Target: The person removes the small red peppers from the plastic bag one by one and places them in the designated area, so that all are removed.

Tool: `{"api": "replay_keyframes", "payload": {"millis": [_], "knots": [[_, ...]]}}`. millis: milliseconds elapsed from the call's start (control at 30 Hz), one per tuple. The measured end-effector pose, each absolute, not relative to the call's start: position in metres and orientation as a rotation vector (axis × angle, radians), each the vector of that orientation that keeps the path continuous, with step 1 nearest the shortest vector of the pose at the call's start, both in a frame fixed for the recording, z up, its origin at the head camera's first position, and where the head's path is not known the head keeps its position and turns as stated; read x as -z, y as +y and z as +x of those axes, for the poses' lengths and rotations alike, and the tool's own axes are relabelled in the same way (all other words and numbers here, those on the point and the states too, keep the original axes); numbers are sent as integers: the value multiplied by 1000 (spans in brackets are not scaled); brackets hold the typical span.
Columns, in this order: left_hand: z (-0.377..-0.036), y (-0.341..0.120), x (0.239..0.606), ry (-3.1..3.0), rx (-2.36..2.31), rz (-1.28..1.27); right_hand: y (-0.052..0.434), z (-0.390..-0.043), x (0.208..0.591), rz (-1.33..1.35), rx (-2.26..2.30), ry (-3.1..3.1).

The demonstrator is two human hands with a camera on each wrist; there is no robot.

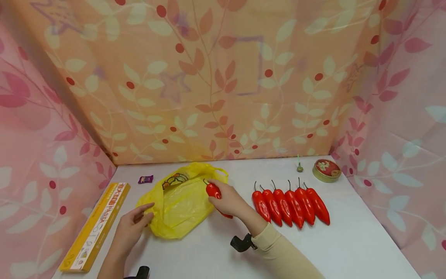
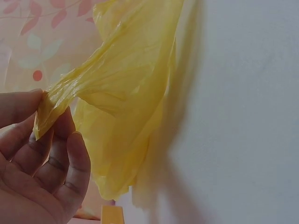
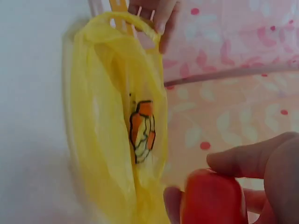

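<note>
The right hand (image 1: 228, 199) held a red pepper (image 1: 213, 190) in a closed grip, fingers and thumb curled round it, right at the mouth of the yellow plastic bag (image 1: 181, 201); in the right wrist view the pepper (image 3: 212, 196) sat between thumb and fingers just beside the bag's printed side (image 3: 142, 130); the left hand (image 1: 134, 223) pinched the bag's edge (image 2: 60, 93) between thumb and fingers, pulling the film taut and lifting it off the desk (image 1: 348, 248); whether anything already lay inside the bag could not be told; six more red peppers (image 1: 290, 205) lay side by side in a row on the desk to the right of the right hand, stems pointing away; beyond them stood a round tin (image 1: 326, 170) with its lid on, and near it a small green object (image 1: 299, 167); left of the bag lay a long yellow pasta box (image 1: 97, 226); a small purple wrapper (image 1: 145, 179) lay behind it.
</note>
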State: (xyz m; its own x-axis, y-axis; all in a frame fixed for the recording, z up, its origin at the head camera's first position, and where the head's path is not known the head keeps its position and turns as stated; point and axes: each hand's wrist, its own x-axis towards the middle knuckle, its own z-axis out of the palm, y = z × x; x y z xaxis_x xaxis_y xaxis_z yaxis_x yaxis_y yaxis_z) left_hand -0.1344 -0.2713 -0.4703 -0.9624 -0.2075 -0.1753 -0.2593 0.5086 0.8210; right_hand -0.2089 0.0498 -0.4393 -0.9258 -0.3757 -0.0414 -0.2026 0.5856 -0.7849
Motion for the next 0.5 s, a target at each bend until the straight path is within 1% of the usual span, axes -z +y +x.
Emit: {"api": "replay_keyframes", "payload": {"millis": [267, 500], "knots": [[-136, -269, 470, 2656, -1493, -437, 92, -211, 450, -306, 1042, 2852], [-138, -267, 470, 2649, -1495, -456, 115, -208, 457, -219, 1115, 2842]]}}
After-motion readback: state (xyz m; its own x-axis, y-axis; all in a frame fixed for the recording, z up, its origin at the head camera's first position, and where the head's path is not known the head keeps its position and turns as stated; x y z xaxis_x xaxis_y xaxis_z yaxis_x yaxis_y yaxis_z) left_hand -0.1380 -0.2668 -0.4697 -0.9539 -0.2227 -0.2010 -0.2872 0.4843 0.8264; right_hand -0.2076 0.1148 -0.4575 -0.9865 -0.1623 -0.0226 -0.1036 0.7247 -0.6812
